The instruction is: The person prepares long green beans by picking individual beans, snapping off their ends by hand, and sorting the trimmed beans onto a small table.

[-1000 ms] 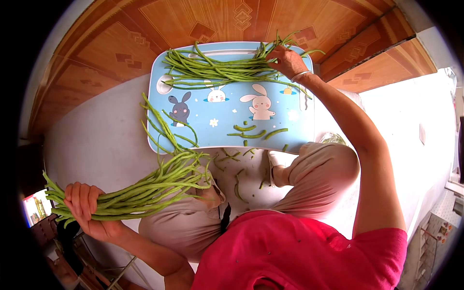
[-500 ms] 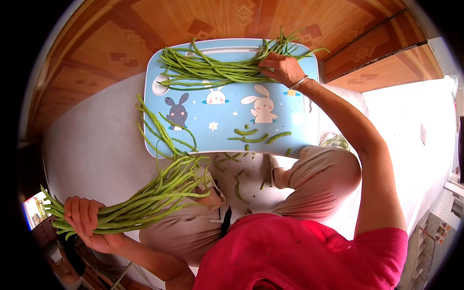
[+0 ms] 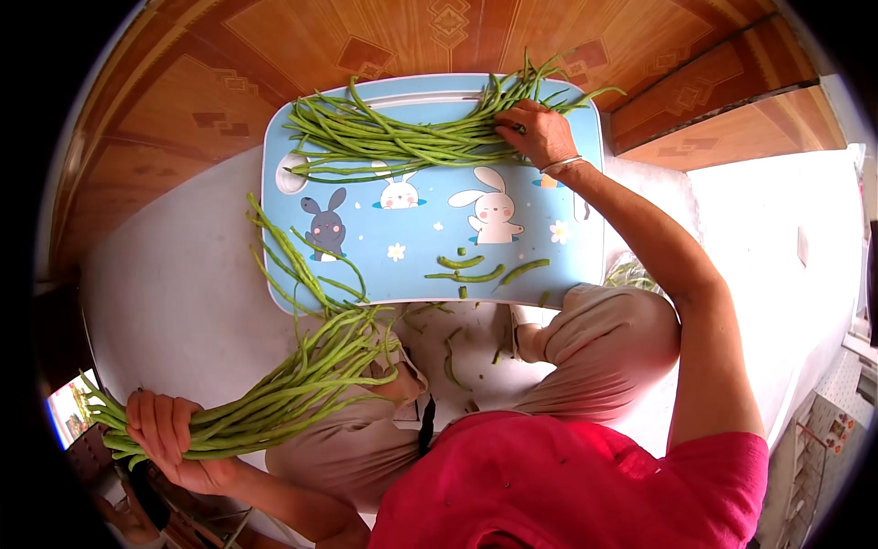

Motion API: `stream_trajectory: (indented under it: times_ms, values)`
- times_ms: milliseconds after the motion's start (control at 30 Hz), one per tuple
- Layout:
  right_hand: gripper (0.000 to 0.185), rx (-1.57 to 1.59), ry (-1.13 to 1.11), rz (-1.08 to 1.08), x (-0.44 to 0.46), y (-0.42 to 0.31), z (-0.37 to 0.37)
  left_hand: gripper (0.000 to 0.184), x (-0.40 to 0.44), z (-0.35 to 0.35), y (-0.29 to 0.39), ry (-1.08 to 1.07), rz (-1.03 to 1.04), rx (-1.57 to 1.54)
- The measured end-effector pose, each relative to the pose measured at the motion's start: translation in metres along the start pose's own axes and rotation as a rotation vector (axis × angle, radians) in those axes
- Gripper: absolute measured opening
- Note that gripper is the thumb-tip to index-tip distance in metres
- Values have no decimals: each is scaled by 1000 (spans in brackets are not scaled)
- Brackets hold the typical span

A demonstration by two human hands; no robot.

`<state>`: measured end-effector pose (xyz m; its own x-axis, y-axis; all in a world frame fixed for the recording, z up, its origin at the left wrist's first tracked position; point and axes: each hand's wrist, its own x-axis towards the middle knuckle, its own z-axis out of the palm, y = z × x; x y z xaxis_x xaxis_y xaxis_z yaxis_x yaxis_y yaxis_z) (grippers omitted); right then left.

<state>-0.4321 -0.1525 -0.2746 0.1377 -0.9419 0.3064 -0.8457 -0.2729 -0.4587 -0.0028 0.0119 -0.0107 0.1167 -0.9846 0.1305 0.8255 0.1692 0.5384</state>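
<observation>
A thick bundle of green long beans (image 3: 265, 407) is wrapped in the fingers of my left hand (image 3: 174, 435), out at the lower left. Its far ends fan over my lap and onto the near left edge of the light blue folding table (image 3: 393, 274). Across the back of that table lies a second pile of long beans (image 3: 393, 133). My right hand (image 3: 538, 135) is at this pile's right end, fingers curled and closed on beans there. What exactly sits between the fingertips is partly hidden. Several short bean pieces (image 3: 480, 274) are scattered near the table's front edge.
Wooden panels (image 3: 302, 55) stand right behind the table. More bean scraps (image 3: 451, 361) lie on the floor between my legs. A clear plastic bag (image 3: 633, 273) with green contents is beside my right knee.
The camera view has shifted slightly. My right hand stays at the pile with its fingers moved a little. My left hand keeps its hold on the bundle.
</observation>
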Motion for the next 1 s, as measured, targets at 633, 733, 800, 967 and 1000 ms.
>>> stream_trajectory:
  times_ms: [633,733,800,967,1000]
  values:
    - [8,253,-285,38,33,-24,-26,14,7,-1,-5,54,17,40]
    - [12,244,-211,-102,30,-24,-12,14,6,-2,-4,54,20,41]
    - [16,158,-218,-178,29,-22,-5,14,7,-3,-4,51,18,35]
    - [13,125,-252,-132,28,-25,0,14,8,0,-6,43,7,33]
    - [12,134,-265,-112,30,-30,-2,14,7,0,-6,35,3,33]
